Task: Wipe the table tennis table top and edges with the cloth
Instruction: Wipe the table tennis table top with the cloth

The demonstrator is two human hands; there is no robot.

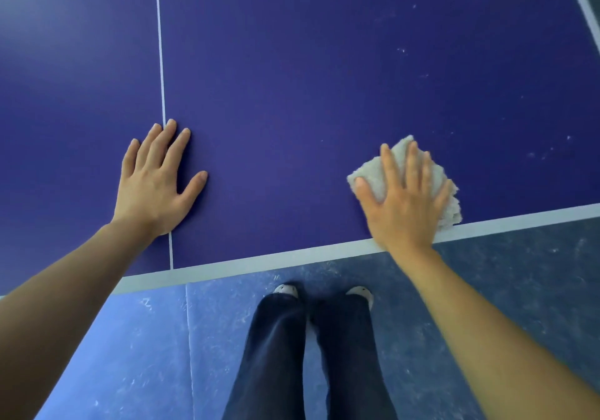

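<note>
The right hand [402,205] presses flat on the cloth [422,176] by the surface's [308,94] near edge; the left hand [156,179] rests flat, empty.

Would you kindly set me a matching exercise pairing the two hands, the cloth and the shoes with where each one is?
Things:
1 left hand
2 right hand
3 cloth
4 shoes

Places:
A on the floor
B under a hand, by the white end line
C flat on the bare table top, over the thin centre line
D pressing on the cloth

Pairs: 1-C, 2-D, 3-B, 4-A
</note>
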